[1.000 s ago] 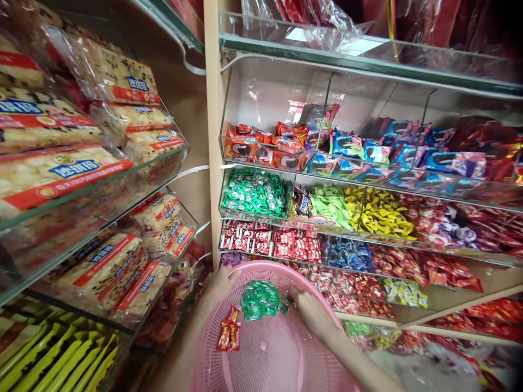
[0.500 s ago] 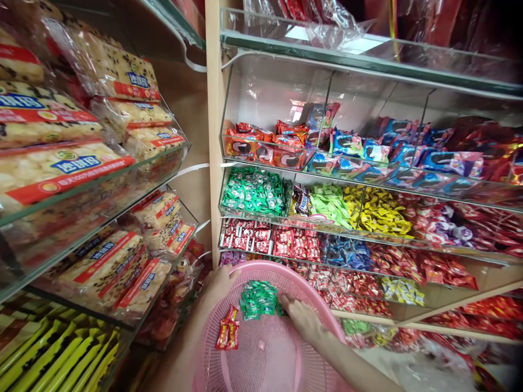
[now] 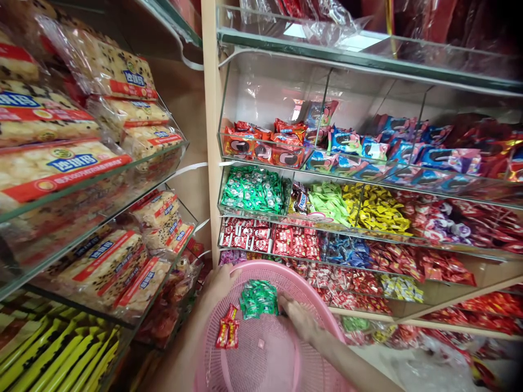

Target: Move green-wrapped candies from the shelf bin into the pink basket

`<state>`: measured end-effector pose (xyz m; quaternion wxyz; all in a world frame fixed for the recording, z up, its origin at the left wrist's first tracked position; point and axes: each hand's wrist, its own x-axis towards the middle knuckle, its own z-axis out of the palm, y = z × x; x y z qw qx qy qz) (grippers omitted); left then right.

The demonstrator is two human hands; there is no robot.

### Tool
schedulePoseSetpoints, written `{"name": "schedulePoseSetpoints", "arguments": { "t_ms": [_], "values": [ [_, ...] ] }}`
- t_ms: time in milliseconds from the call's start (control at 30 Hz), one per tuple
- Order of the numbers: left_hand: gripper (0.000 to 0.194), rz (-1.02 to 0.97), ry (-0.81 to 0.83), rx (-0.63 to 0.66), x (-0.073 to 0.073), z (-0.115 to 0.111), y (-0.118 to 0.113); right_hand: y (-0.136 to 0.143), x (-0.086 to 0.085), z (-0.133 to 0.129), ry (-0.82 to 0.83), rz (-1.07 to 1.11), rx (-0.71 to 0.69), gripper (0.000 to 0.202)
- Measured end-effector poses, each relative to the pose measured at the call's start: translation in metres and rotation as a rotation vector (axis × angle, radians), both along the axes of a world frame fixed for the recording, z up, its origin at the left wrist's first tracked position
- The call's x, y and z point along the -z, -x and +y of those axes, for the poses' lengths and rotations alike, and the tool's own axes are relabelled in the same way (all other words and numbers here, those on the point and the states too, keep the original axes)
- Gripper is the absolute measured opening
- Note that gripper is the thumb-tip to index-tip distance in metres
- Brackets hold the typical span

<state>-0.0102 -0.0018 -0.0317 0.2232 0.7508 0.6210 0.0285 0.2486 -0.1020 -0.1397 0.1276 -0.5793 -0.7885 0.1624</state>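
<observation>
A pink plastic mesh basket is in front of me. My left hand grips its far left rim, with the thumb over the edge. My right hand is inside on the right, back upward, its bent fingers at the edge of a pile of small green-wrapped candies. The fingertips are partly hidden, so their grip does not show. Left of the green pile lie several red-and-yellow candy packets. A tiny pale square piece rests on the basket floor.
Facing me are glass-fronted candy shelves, with a bin of green candies, yellow ones and blue cake packets. A left shelf holds bagged puffed-rice cakes. A wooden post stands between the shelves.
My view has shifted very slightly, and my right hand has moved a little at the green pile. The left hand keeps its hold on the rim.
</observation>
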Motion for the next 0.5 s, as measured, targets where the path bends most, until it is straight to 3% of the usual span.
{"name": "schedulePoseSetpoints", "arguments": {
  "t_ms": [267,500],
  "values": [
    [0.041,0.009,0.014,-0.012,-0.004,-0.002,-0.002,-0.007,0.030,0.001,-0.009,-0.007,0.091,0.049],
    [0.041,0.013,0.008,-0.013,-0.006,-0.004,-0.002,-0.009,0.036,0.000,-0.052,-0.073,0.055,0.051]
  ]
}}
